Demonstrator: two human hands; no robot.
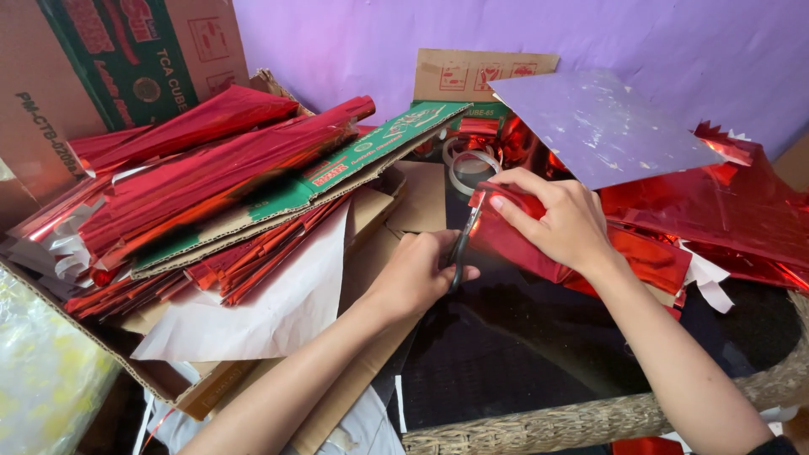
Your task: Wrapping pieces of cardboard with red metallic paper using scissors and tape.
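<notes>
A pair of scissors (462,246) was gripped in the left hand (417,274), the fingers curled tightly around the dark handles and the thumb hooked through 1 loop; the blades were pointed up and away from the wrist, slightly parted at the edge of a folded piece of red foil (514,244). That foil was pinned down by the right hand (560,219), which was laid flat over it with fingers stretched toward the blades and bent only a little, the fingertips pressed on the foil's near corner rather than clenched. The 2 hands were set just beside each other, the scissors between them.

Directly beyond the right hand a grey-violet sheet (600,125) was seen lying tilted over more crumpled red foil (725,211), which was spread to the right of that hand. A roll of clear tape (468,162) was lying just beyond the fingertips. To the left of the left hand, bundles of rolled red foil (211,160) were piled on a cardboard flap (371,152), with white paper (270,303) beneath. Under both forearms a dark glass tabletop (522,354) was framed by a woven wicker rim (590,421).
</notes>
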